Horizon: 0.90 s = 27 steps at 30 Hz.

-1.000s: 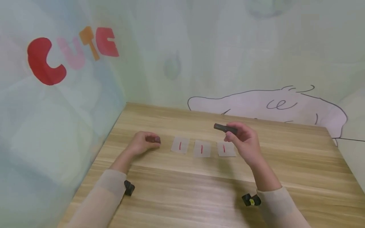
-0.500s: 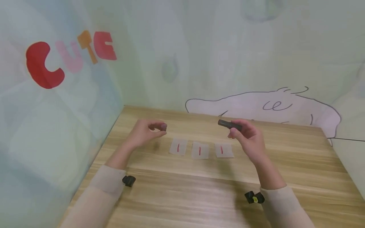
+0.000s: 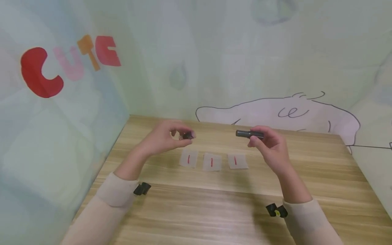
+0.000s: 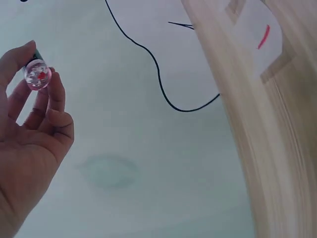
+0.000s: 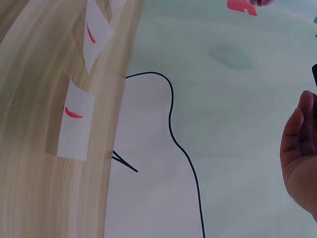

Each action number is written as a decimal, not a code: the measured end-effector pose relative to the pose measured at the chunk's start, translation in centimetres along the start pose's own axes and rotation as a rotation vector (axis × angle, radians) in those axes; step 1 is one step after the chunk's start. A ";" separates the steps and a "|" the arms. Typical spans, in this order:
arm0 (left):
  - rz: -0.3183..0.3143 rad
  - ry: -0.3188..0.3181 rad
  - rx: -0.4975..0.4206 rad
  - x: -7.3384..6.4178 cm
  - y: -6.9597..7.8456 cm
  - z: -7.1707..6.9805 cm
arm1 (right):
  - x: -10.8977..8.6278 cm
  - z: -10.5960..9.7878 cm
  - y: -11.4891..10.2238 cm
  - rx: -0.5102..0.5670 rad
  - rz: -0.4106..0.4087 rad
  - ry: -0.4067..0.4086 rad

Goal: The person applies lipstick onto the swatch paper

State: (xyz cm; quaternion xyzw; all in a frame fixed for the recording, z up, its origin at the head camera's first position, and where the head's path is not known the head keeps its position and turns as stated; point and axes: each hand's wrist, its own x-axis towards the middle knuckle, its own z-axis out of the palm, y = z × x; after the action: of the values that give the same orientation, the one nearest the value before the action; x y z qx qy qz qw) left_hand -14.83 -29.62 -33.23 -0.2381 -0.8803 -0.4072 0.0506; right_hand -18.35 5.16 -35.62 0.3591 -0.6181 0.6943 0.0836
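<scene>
My left hand (image 3: 162, 139) is raised over the far left part of the wooden table and pinches a small dark piece (image 3: 188, 135) between thumb and fingertips. In the left wrist view the piece shows a clear, pinkish rounded end (image 4: 37, 75) with a red spot inside. My right hand (image 3: 272, 149) grips a slim dark tube (image 3: 244, 133) level, its free end pointing left toward the other hand. A gap separates the two objects. In the right wrist view the hand (image 5: 303, 158) is cut off at the edge and the tube is mostly out of sight.
Three white paper squares lie in a row on the table (image 3: 214, 211): a left one (image 3: 184, 162), a middle one (image 3: 208, 167) and a right one (image 3: 242, 163), each with a red stroke. Printed curtain-like walls (image 3: 214, 61) border the table at the back and left.
My left hand has lifted from beside the left paper and moved right and away with the small dark piece. The right hand has shifted slightly, its tube turning more level.
</scene>
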 end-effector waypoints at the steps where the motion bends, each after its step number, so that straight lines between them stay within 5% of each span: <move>1: 0.010 -0.009 -0.005 0.1 0.2 0.0 | 0.0 0.0 0.0 -0.009 -0.007 -0.006; 12: 0.062 -0.059 -0.046 1.1 2.0 0.8 | 0.0 0.2 0.1 -0.084 -0.083 -0.066; 22: 0.237 -0.123 -0.015 3.3 3.6 3.7 | -0.4 1.3 0.5 -0.140 -0.017 -0.115; 27: 0.213 -0.158 -0.014 3.6 4.0 4.6 | -0.4 1.6 0.5 -0.185 -0.004 -0.147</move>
State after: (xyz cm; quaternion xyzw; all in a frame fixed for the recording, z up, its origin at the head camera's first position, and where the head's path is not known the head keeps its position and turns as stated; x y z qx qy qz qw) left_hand -15.72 -22.64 -32.44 -0.3618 -0.8483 -0.3859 0.0226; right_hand -17.71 3.76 -36.27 0.4010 -0.6833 0.6059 0.0721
